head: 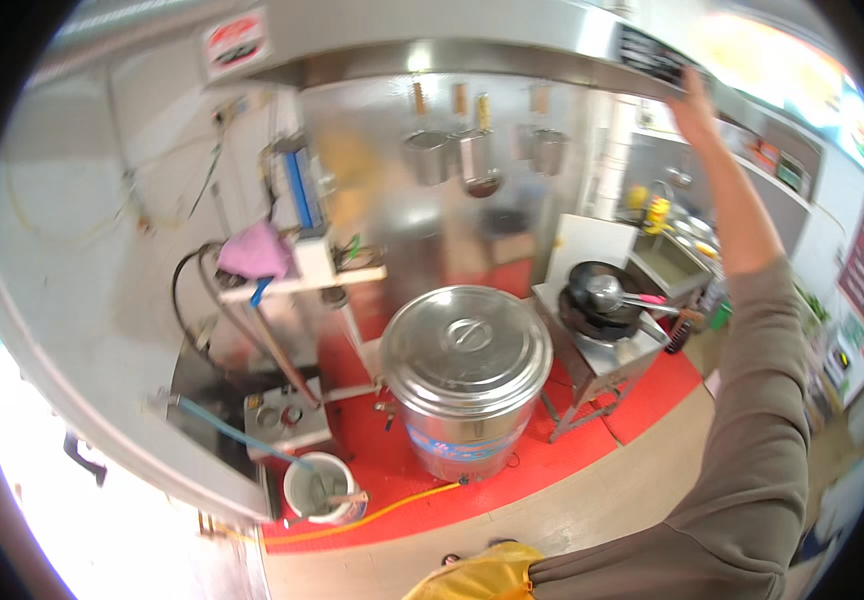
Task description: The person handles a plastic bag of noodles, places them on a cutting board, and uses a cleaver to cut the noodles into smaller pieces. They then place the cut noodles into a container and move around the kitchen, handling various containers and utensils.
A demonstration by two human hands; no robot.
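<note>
My right hand [693,112] is raised high at the upper right, at the lower edge of a steel range hood [477,61]. Its fingers point upward beside a black sign [649,54] with writing; blur hides whether they touch it. Nothing shows in that hand. My left hand is out of view. Before me a large lidded stainless steel pot [469,442] stands on a red floor mat [402,525]. To its right, a black wok [589,315] rests on a metal stand [604,367], with a metal ladle [606,292] in it.
Several handled strainers [428,157] hang on the steel back wall. A white bucket [342,514] holding grey liquid stands at lower left near a yellow hose [394,519]. A pink cloth [255,251] lies on a shelf [304,285]. A sink [668,262] is at right.
</note>
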